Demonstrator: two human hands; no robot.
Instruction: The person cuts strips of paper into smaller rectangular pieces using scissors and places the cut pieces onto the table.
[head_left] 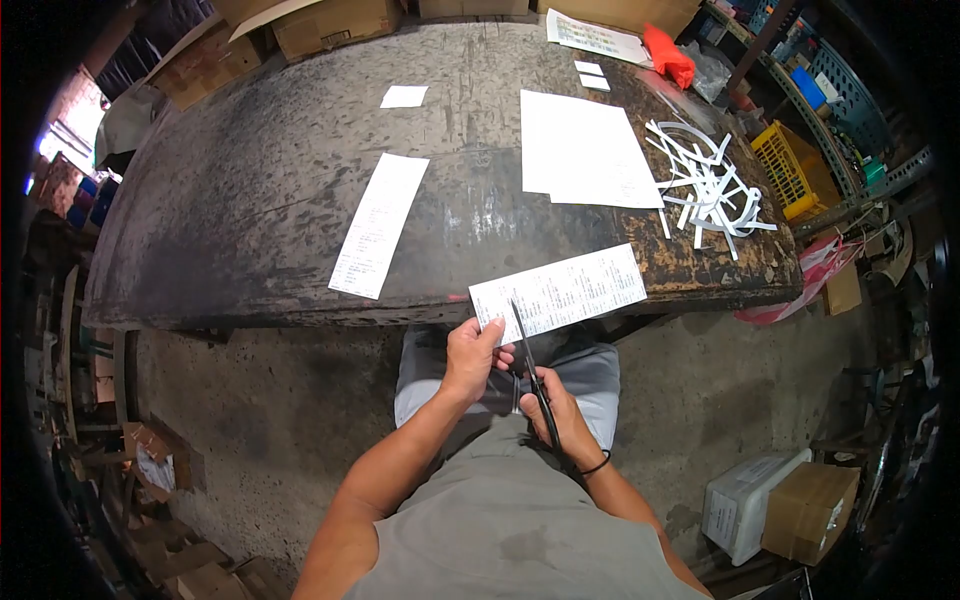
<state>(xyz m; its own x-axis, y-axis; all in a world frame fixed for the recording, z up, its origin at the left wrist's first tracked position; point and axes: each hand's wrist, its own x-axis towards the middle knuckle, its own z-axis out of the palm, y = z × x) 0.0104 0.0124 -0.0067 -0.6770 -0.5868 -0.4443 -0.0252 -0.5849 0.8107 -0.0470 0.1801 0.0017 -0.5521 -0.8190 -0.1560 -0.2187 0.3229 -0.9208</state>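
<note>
My left hand (474, 355) pinches the left end of a printed paper strip (570, 290), which reaches out over the table's front edge. Black scissors (531, 362) are gripped in my right hand (556, 408), their blades at the strip close to my left fingers. Another printed strip (380, 226) lies on the table to the left. Beyond it is a small white paper piece (404, 96). White sheets (585, 150) lie behind the held strip, with a tangle of thin paper offcuts (710, 185) to their right.
The dark worn table (250, 190) spans the view. Cardboard boxes (330, 28) line its far edge. Small white cards (592, 75), a red plastic bag (668, 56) and a yellow crate (793, 170) are at the right. A plastic bin (735, 510) and a carton (810, 512) stand lower right.
</note>
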